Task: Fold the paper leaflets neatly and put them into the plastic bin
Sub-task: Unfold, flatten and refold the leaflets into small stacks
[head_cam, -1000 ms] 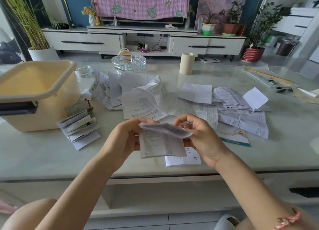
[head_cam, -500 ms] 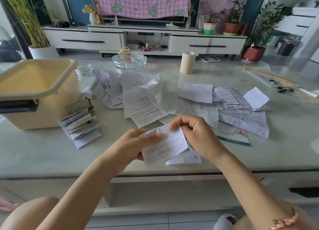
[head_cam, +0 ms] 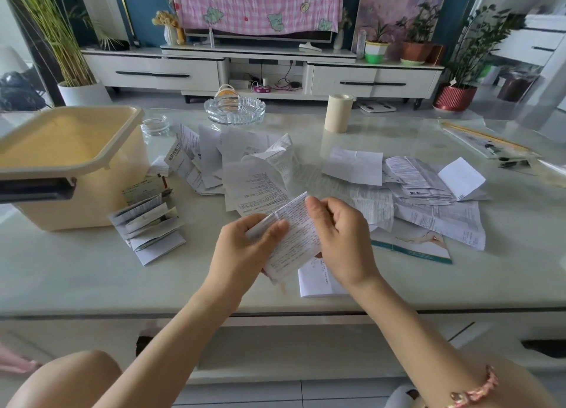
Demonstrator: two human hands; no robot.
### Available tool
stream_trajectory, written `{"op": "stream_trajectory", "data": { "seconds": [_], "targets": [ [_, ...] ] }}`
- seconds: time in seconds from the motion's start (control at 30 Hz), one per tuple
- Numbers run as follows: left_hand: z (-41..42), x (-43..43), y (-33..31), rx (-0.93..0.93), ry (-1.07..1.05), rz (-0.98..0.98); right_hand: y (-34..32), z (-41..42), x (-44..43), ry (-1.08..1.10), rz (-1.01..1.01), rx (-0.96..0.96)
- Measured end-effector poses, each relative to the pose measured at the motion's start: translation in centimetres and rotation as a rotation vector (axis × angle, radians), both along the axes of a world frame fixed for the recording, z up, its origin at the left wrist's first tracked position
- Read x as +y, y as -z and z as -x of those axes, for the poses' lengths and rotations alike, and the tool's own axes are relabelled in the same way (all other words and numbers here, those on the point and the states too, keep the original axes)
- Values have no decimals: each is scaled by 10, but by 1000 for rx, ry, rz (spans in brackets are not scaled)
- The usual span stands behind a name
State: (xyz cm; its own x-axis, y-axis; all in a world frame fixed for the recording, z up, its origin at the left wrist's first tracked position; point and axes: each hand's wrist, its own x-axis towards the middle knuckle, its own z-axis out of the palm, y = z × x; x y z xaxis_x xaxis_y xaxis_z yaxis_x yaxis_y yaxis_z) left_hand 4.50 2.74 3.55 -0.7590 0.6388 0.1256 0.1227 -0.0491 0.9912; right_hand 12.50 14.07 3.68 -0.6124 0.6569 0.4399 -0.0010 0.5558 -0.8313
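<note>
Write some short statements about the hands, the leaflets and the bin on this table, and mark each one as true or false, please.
1. The left hand and the right hand both hold one printed leaflet. True.
2. The plastic bin stands at the right end of the table. False: it stands at the left end.
3. A stack of folded leaflets lies on the table beside the plastic bin. True.
4. The paper roll lies on its side. False: it stands upright.

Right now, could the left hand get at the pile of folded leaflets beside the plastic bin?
Probably yes: only bare table lies between the left hand and the folded leaflets. But it grips a half-folded leaflet, so it must let go first.
</note>
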Motion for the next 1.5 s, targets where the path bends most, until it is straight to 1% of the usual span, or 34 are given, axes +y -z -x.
{"op": "stream_trajectory", "data": {
  "seconds": [0.03, 0.1, 0.13, 0.23, 0.27, 0.3, 0.33, 0.4, 0.47, 0.5, 0.53, 0.67, 0.8, 0.83, 0.87, 0.97, 1.0, 1.03, 1.1, 1.17, 1.2, 1.27, 1.33, 1.43, 1.47, 1.5],
  "targets": [
    [-1, 1, 0, 68, -50, 5, 2, 2, -2, 21, -78, -2],
    [0, 1, -1, 149, -102, 12, 3, 5, -2, 30, -113, -7],
    [2, 0, -2, 154, -99, 18, 1, 6, 0, 12, -69, -12],
    [9, -3, -3, 144, -12, 79, -7, 5, 6, -158, 258, -76],
    [10, -4, -1, 133, 12, 89, -7, 3, 6, -197, 307, -96],
    [10, -4, 1, 116, 23, 87, -6, 4, 5, -202, 275, -97],
    [10, -4, 3, 91, 22, 70, -5, 6, 3, -173, 197, -69],
    [7, -1, 7, -7, 27, 19, 0, 10, -3, -119, 63, 23],
    [4, 2, 8, -140, 19, -34, 2, 14, -8, -114, 27, 89],
    [2, 3, 7, -170, -9, -57, 0, 16, -9, -112, 37, 111],
    [0, 4, 5, -149, -50, -69, -1, 17, -10, -102, 57, 136],
    [-7, 8, 1, 103, -162, -115, -6, 18, -9, -25, 107, 203],
    [-3, 7, -1, 275, -246, -73, -1, 18, -10, 82, -5, 250],
    [-3, 6, -3, 257, -245, -81, -1, 17, -10, 116, -17, 269],
    [-4, 5, -4, 195, -208, -104, -1, 17, -9, 148, -22, 288],
    [-12, 3, -4, -143, 14, -71, 1, 15, -7, 195, -23, 314],
    [-16, 4, -1, -207, 66, -51, 3, 14, -8, 198, -22, 308],
    [-19, 4, 1, -222, 79, -40, 5, 14, -9, 204, -22, 302],
    [-23, 5, 4, -129, 6, -29, 9, 14, -11, 219, -18, 286],
    [-23, 6, 6, 38, -73, -24, 11, 15, -11, 229, -15, 281],
    [-21, 5, 6, 93, -88, -23, 11, 15, -11, 234, -20, 280],
    [-15, 4, 4, 104, -41, -35, 10, 16, -8, 226, -31, 264],
    [-7, 2, 2, 59, 6, -30, 12, 15, -5, 164, -26, 229],
    [4, 0, 3, -31, -23, -1, 16, 13, -5, 38, -32, 163],
    [5, -1, 4, 3, -34, 11, 17, 12, -6, 12, -50, 149],
    [4, -1, 6, 78, -54, 25, 17, 12, -7, -2, -67, 139]
  ]
}}
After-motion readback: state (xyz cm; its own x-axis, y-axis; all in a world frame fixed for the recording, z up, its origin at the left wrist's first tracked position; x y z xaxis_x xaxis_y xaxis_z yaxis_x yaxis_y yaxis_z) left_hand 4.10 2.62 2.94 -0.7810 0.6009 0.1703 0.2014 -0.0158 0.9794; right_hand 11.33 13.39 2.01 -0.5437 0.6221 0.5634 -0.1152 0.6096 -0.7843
